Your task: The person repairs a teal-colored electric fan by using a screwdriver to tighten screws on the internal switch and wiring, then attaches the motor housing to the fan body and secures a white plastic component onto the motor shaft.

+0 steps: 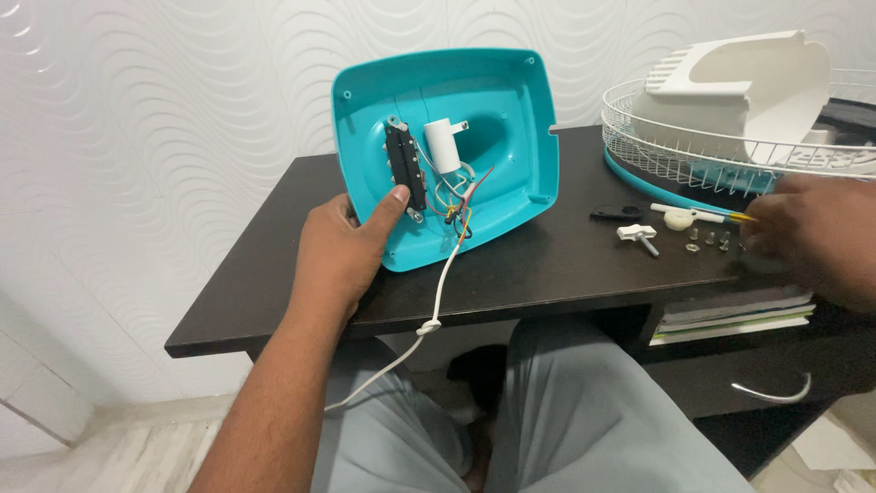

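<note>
While the left hand [342, 251] is propping the teal fan base [447, 151] up on its edge near the middle of the dark desk [538, 265], the hollow underside is facing the camera. Its long axis is running almost upright, tilting slightly to the right. The left-hand fingers are curling behind the lower left rim, and the thumb is pressing on the front, its tip touching the bottom end of the black switch strip [404, 169]. So the hand is closing on the base and gripping it. That strip is standing nearly vertical, just above and to the right of the thumb. A white cylinder part [444, 144] is sitting just to its right, with coloured wires [461, 205] hanging beneath it. A white cord [436, 301] is trailing from the wires over the desk's front edge.

The right hand [817, 237] is working well apart, at the desk's right end. Its fingers are pinching a thin tool with a yellow tip [741, 217], though blur is hiding the exact grip. Small screws [710, 239] are lying just left of those fingers, near a white knob [678, 219] and a black clip [616, 213]. Behind them a white wire fan guard [657, 137] is holding a white housing [739, 78].
</note>
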